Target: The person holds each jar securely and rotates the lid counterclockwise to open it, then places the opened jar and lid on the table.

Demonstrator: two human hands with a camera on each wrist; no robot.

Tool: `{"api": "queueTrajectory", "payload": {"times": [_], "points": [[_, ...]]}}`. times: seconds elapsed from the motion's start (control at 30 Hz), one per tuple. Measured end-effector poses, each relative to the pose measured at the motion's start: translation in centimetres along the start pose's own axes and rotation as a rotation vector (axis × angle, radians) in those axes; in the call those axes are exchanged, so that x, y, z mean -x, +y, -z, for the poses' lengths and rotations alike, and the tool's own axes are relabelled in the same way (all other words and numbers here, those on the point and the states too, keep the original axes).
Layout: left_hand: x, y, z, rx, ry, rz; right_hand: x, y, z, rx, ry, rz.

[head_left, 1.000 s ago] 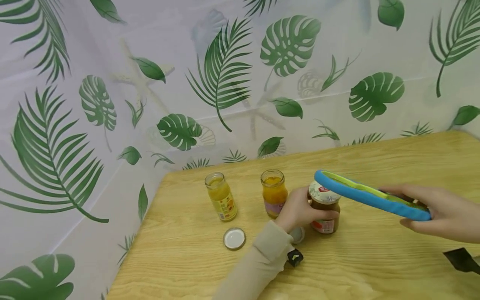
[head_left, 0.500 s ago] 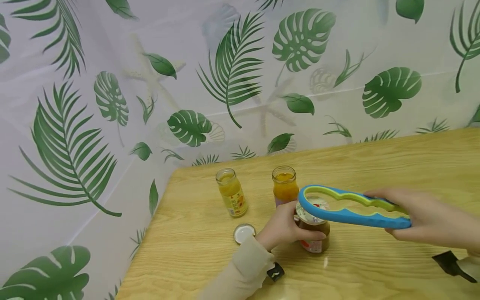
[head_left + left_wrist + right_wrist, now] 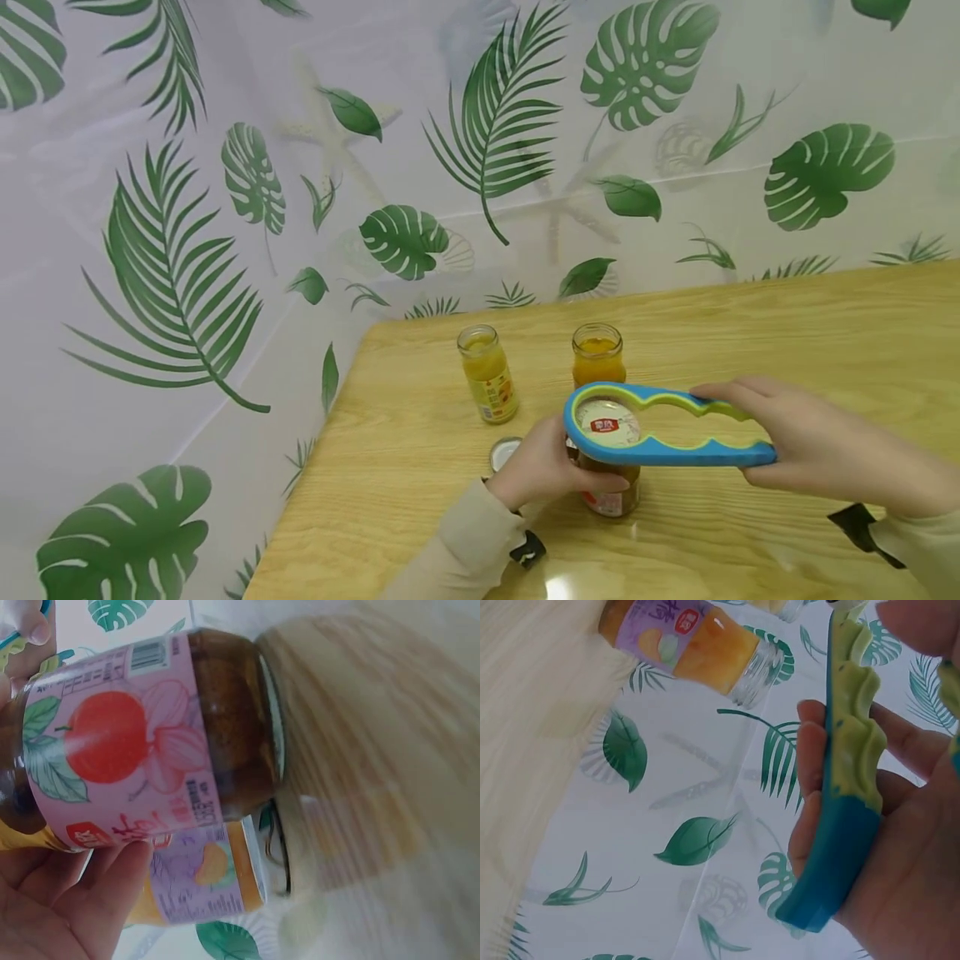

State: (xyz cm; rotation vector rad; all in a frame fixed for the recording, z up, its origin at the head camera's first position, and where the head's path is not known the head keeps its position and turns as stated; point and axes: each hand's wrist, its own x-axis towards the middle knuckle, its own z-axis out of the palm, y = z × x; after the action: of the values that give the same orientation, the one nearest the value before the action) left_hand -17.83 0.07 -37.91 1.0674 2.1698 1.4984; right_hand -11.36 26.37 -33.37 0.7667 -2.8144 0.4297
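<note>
My left hand [image 3: 543,467] grips a jar of brown contents [image 3: 615,502] on the table, its fingers wrapped around the side. Seen from the left wrist, the jar's pink label [image 3: 120,742] carries a red fruit picture. A pale patterned lid [image 3: 606,425] tops this jar. My right hand [image 3: 832,442] holds a blue and yellow-green jar opener [image 3: 675,454] by its handles. The opener's round end frames the lid in the head view; whether it touches the lid I cannot tell. In the right wrist view, fingers curl around a wavy handle [image 3: 851,840].
An uncovered jar with yellow contents [image 3: 491,387] stands at the back left. Behind the gripped jar is an uncovered jar with orange contents [image 3: 597,362], partly hidden. A loose lid [image 3: 504,452] lies left of my left hand. Leaf-printed cloth [image 3: 480,167] backs the wooden table [image 3: 825,333].
My left hand has brought the brown jar nearer and leftward, in front of the orange one. The jar opener has turned flatter and come down around or over the lid. The head view has shifted.
</note>
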Motion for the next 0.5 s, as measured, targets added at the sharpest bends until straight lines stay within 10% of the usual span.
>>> {"api": "queueTrajectory", "payload": {"times": [0.5], "points": [[0.82,-0.48,0.57,-0.03,0.022,-0.006,-0.81,-0.84,-0.76,0.051,0.017,0.062]]}}
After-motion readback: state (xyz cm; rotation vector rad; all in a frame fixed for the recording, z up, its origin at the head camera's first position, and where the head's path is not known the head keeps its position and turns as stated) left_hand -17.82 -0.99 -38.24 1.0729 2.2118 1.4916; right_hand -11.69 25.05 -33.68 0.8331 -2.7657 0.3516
